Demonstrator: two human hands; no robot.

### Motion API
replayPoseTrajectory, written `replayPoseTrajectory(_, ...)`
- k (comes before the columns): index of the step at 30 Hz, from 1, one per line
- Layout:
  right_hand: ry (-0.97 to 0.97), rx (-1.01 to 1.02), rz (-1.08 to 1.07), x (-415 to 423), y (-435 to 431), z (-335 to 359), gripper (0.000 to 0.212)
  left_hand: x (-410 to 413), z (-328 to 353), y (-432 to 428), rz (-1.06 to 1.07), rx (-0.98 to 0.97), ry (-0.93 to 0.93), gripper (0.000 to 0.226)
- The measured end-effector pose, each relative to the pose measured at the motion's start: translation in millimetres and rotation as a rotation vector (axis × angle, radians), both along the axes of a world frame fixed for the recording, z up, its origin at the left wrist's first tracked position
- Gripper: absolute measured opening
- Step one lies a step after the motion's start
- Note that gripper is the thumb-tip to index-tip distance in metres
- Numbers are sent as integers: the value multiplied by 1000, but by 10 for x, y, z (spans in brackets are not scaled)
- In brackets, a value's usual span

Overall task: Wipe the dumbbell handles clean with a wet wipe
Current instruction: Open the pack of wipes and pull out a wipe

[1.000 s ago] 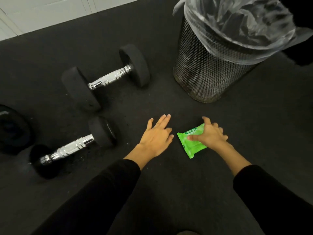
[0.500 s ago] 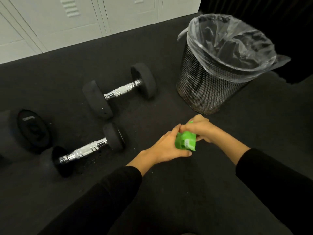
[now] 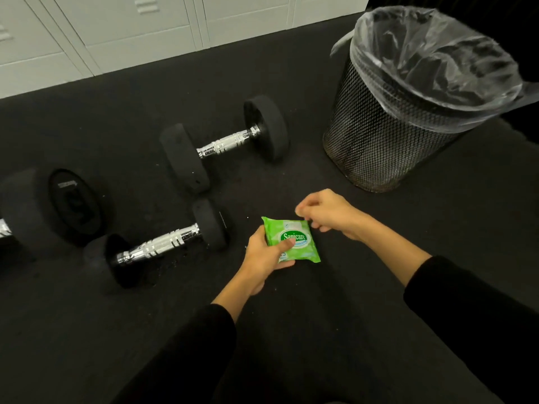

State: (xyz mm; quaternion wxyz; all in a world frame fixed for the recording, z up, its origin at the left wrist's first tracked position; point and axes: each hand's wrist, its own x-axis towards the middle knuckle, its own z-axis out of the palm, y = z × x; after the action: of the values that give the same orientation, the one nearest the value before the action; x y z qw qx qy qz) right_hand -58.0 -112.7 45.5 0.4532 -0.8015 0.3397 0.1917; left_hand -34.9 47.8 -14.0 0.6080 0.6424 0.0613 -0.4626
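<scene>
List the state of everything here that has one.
Wipe pack: in left hand, label up, no wipe out.
Left hand: holds the pack.
Right hand: fingers curled by the pack's corner; contact unclear.
Near dumbbell: lying on floor, untouched.
Far dumbbell: lying, untouched.
Bin: upright, lined.

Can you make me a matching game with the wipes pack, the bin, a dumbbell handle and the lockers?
Things:
1. wipes pack
2. bin
3. near dumbbell handle
4. lockers

Matches:
A. shiny silver
B. white, along the wall
C. green, held in the left hand
D. lined with a clear bag

Pairs: 1-C, 2-D, 3-A, 4-B.
</scene>
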Motion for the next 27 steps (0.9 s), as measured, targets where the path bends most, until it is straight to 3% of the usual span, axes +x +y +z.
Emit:
replayPoseTrajectory(3, 64, -71, -1, -173, -38, -174, 14, 38, -164, 63, 26, 195, -59, 38)
replayPoseTrajectory(7, 113, -70, 37, -289, 0, -324, 14, 98, -262, 111, -198, 518, -469, 55)
replayPoseTrajectory(10, 112, -53, 76, -289, 78, -421, 14, 93, -209, 141, -353, 638, -693, 66)
replayPoseTrajectory(14, 118, -49, 77, -266, 157, -517, 19, 66, -103, 111, -561, 692, -1115, 48)
replayPoseTrajectory(18, 93, -26, 29, -293, 157, -591, 25, -4, -108, -78, -706, 616, -1140, 45)
replayPoseTrajectory(23, 63, -3, -20, -347, 152, -635, 30, -7, -185, -280, -747, 777, -1233, 44)
replayPoseTrajectory(27, 25, 1, -22, -345, 136, -640, 30, -26, -168, -370, -843, 791, -1254, 34)
